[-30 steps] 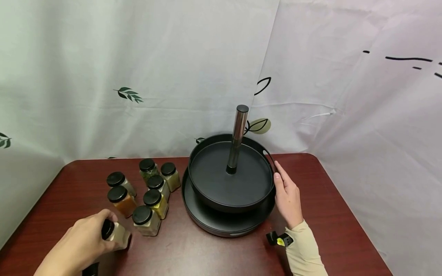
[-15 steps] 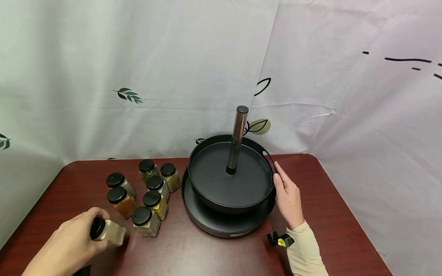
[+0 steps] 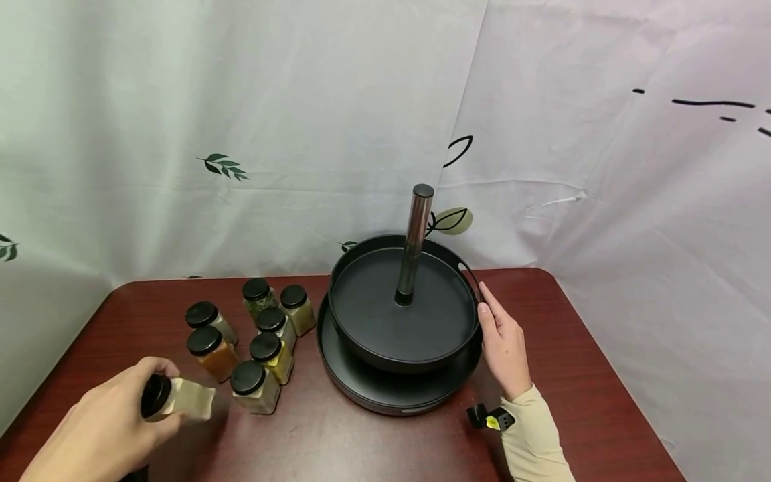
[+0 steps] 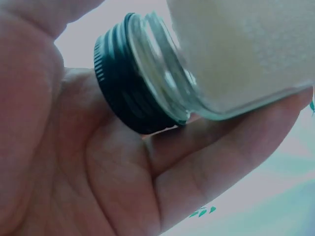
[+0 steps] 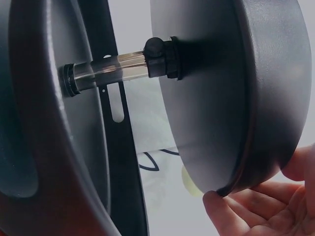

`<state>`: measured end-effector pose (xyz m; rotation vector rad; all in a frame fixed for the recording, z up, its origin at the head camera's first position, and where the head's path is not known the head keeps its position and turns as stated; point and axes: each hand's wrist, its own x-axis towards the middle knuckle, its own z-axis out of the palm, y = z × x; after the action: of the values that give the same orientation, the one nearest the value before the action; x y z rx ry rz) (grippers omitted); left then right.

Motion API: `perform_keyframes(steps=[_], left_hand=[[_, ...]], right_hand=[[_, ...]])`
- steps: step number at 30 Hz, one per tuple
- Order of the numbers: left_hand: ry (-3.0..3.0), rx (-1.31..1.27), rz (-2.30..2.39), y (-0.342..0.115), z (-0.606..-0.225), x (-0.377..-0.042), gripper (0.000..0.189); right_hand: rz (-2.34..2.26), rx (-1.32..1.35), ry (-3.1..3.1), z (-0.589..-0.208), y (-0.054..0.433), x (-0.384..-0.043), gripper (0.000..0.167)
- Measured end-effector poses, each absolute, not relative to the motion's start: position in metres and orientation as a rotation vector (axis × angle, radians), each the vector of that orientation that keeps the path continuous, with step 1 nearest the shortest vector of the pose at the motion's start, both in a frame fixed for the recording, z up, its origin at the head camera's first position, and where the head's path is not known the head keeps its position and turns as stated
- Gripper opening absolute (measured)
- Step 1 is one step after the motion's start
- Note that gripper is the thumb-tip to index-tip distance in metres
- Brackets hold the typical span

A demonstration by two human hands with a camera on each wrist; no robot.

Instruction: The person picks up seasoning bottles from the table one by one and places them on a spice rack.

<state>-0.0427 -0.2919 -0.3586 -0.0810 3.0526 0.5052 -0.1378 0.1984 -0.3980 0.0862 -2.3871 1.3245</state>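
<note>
My left hand grips a square glass spice jar of pale powder, tipped nearly on its side above the table's near left. Its black lid lies toward the palm in the left wrist view. My right hand holds the right edge of the upper black tray of a two-tier rack. In the right wrist view, fingertips touch that tray's rim from below. The lower tray sits on the table, and a metal post rises through the upper one.
Several spice jars with black lids stand left of the rack, among them an orange one, a yellow one and a pale one. A white printed curtain hangs behind the dark red table.
My left hand has moved left and slightly up, away from the standing jars, and the jar in it has tipped further toward horizontal. The right hand and the rack look still.
</note>
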Motion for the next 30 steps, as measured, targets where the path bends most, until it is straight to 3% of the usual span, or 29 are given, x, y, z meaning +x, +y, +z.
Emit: perform_keyframes(steps=[13,30], left_hand=[[3.22,-0.087,0.496,-0.289,-0.334,-0.045,0.057],[3.337,0.327,0.494,-0.262,-0.292,-0.076,0.047]], right_hand=[[1.313,0.084,-2.392,-0.399,0.199,-0.139,0.041],[1.321,0.073,-2.399,-0.399,0.199,-0.139,0.041]])
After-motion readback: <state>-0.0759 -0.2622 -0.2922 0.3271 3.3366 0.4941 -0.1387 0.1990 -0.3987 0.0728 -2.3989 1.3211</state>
